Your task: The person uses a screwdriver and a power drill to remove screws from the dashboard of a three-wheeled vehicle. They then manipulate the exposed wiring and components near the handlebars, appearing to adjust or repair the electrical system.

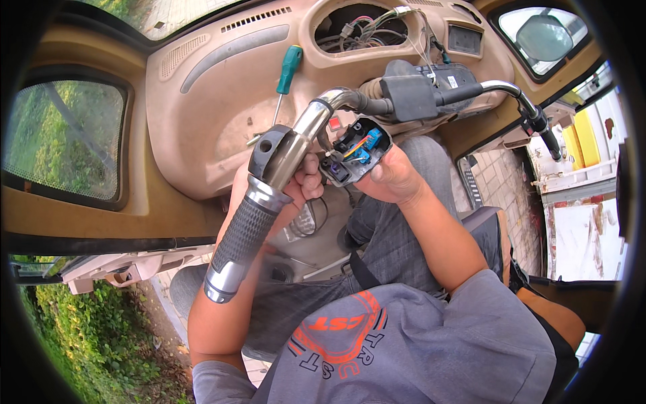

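A chrome handlebar with a black rubber grip [239, 236] crosses the centre diagonally, with a black clamp block [266, 148] on it. My left hand [308, 176] is behind the bar, its curled fingers showing beside it at the open switch housing; what they grip is hidden. My right hand [389, 176] holds that black switch housing [353, 158] from the right side, thumb at its lower edge. Inside the housing are blue switch parts and several coloured wires.
A green screwdriver [288, 71] stands tilted on the beige dashboard [182, 135], below an opening with loose wires [363, 30]. The far handlebar grip [548, 135] is at right. My legs are below, on the cab floor. Side windows frame the cab, with hedge outside at left.
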`<state>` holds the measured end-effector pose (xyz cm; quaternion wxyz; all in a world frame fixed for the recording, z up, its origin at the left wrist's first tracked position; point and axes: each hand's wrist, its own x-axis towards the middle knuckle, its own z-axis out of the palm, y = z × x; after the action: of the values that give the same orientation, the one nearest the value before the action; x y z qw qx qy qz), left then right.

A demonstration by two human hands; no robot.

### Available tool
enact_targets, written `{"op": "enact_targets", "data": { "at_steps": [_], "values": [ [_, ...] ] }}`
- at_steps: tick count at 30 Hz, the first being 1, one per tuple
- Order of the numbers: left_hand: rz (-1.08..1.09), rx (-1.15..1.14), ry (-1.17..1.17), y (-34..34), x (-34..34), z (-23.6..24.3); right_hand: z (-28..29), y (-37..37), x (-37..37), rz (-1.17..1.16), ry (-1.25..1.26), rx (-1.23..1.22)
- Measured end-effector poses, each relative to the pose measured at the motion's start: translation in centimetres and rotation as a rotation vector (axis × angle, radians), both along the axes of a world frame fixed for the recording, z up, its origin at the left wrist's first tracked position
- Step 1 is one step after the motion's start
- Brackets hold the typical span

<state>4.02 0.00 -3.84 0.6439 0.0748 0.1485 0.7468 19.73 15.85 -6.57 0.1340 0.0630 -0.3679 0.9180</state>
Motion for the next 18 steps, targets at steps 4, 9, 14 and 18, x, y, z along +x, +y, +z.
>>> {"op": "enact_targets", "data": {
  "at_steps": [4,9,14,18],
  "values": [
    [0.023,-0.001,0.016,-0.1,-0.2,-0.4,0.2,0.0,0.0,-0.008,-0.01,0.02],
    [-0.025,0.041,0.231,-0.5,-1.0,-1.6,0.6,0.0,0.0,0.008,-0.009,0.007],
    [-0.096,0.04,0.037,-0.3,-1.1,-1.8,0.1,0.2,0.2,-0.01,0.012,-0.002],
    [-0.055,-0.008,0.09,-0.4,-0.6,-1.3,0.2,0.1,0.0,-0.013,0.03,-0.009]
  ]
}}
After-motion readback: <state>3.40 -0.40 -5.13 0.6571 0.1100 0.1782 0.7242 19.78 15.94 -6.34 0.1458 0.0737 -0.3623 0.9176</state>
